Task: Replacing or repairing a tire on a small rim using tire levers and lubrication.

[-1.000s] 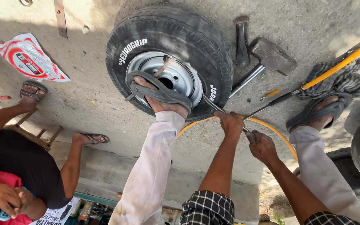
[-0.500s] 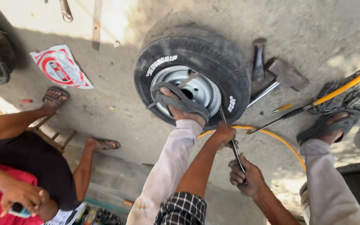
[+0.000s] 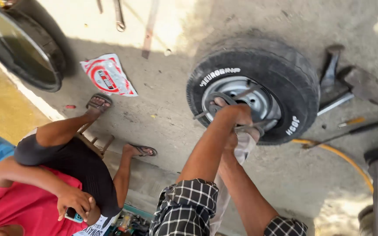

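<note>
Both forearms reach forward together; left hand (image 3: 237, 114) fisted, right hand (image 3: 231, 140) tucked beneath it

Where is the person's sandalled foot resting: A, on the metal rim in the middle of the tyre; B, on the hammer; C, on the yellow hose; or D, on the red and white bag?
A: the sandalled foot is planted on the metal rim of the tyre, well away from the red and white bag, the yellow hose and the hammer.

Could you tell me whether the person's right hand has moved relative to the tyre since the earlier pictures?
Yes. The right hand has moved up from the concrete beside the tyre to its rim, joining the left hand.
</note>
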